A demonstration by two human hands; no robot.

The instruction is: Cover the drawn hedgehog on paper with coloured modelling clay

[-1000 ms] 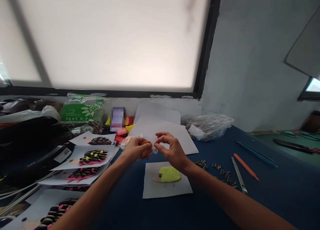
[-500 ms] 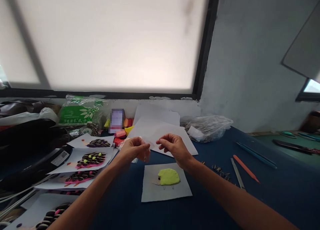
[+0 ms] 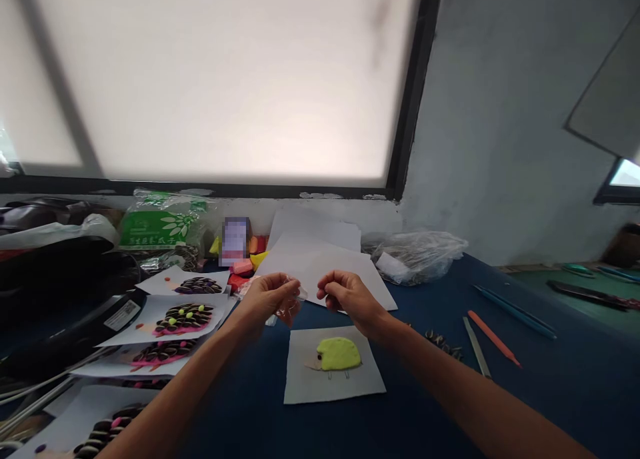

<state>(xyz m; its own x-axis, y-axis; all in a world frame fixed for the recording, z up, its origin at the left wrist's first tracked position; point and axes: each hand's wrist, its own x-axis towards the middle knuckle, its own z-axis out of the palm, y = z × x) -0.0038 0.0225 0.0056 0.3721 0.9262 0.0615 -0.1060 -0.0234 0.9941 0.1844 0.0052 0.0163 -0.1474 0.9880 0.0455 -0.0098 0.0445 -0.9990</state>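
Pulled right hand [image 3: 350,299] away from left hand [image 3: 269,299] since a second ago. Pinching clear plastic [image 3: 289,306] with the left; got the right curled narrow, can't tell if gripping anything. Got a lime clay hedgehog [image 3: 340,354] on paper [image 3: 306,390], nearer on the bench [image 3: 250,419].

Clear film [image 3: 289,305]: partly hidden by the left fingers [image 3: 285,290] at 7 o'clock; contents unclear.
Right fingers [image 3: 336,288]: anything pinched, too small to tell.
Seeds [image 3: 443,344], 4 o'clock: partly behind the right forearm [image 3: 445,386].
Lowest seeded picture [image 3: 85,412], 8 o'clock: overlapped by the left forearm [image 3: 185,379], cut by the bottom edge.
Upright rectangle [image 3: 235,239], 9 o'clock: face pixelated.
Window [image 3: 240,79], 12 o'clock: cut off by the top edge.
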